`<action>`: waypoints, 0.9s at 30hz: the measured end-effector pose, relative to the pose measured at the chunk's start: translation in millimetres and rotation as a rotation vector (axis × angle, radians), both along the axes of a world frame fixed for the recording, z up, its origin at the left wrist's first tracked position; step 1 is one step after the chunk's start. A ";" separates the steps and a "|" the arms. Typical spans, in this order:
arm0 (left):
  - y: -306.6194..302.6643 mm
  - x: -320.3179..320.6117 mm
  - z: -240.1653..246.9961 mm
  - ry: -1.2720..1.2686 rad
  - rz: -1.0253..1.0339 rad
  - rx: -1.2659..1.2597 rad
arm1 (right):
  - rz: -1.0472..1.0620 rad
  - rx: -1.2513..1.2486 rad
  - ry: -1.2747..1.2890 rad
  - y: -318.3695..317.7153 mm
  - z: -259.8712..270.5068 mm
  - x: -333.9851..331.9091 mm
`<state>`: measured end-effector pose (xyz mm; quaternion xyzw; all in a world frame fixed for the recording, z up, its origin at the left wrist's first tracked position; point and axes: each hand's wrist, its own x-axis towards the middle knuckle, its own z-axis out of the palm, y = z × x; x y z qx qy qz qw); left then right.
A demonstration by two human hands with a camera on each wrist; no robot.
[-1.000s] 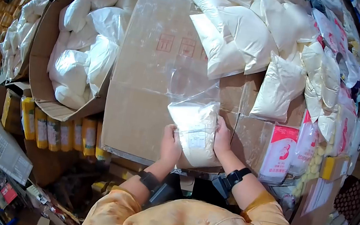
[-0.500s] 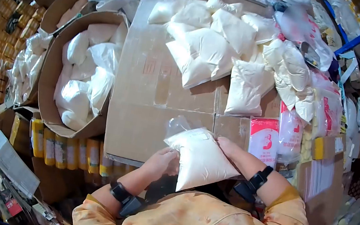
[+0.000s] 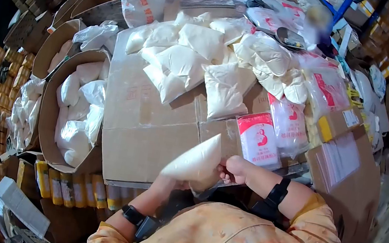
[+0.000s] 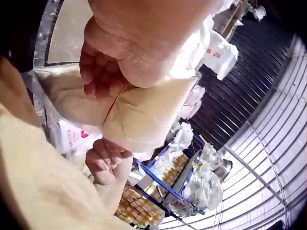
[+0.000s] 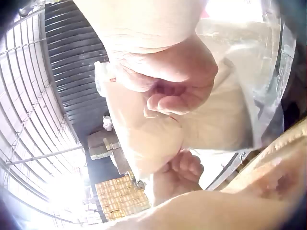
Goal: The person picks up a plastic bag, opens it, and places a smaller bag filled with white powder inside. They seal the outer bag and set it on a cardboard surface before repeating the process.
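A clear plastic bag of white powder [image 3: 195,160] is held tilted over the near edge of the cardboard. My left hand [image 3: 172,184] grips it low on the left and is partly hidden behind it in the head view. At its right side, the curled fingers of my right hand [image 3: 235,169] pinch the plastic. In the left wrist view a thin red line [image 4: 112,108] runs along the bag between both hands. The right wrist view shows the right hand [image 5: 177,79] above and the left hand [image 5: 180,175] below, both with bent fingers against the bag.
Several filled powder bags [image 3: 177,70] are piled on the cardboard-covered table [image 3: 133,147]. Red-and-white printed bags [image 3: 258,140] lie to the right, beside a small box [image 3: 338,124]. At left stands a large carton [image 3: 45,122] of white bags, with yellow-wrapped packs [image 3: 57,186] below.
The bag, first upright with its label showing, has been lifted off the cardboard, turned and tilted on its side close to the body. The head view has shifted, revealing more of the far area.
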<state>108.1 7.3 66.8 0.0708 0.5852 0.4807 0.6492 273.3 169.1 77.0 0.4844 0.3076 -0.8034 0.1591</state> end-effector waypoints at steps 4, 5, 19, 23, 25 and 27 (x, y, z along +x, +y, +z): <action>6.8 -3.3 18.8 0.271 -0.082 0.135 | 0.092 0.259 0.035 1.4 -0.6 16.5; 6.4 -5.9 26.8 0.345 -0.109 0.140 | 0.058 0.333 0.094 0.2 2.5 19.9; 32.2 -31.3 8.2 0.953 -0.497 0.106 | 0.270 0.891 0.137 29.0 -6.5 1.9; 23.3 -24.8 -9.5 0.911 -0.484 0.081 | 0.090 0.860 0.217 19.8 -34.2 16.6; 23.1 -21.2 -8.4 0.944 -0.572 0.044 | 0.298 0.947 0.060 24.0 -23.2 18.2; 27.2 -15.7 -11.4 1.042 -0.647 0.033 | 0.401 1.266 0.029 24.4 -19.3 15.3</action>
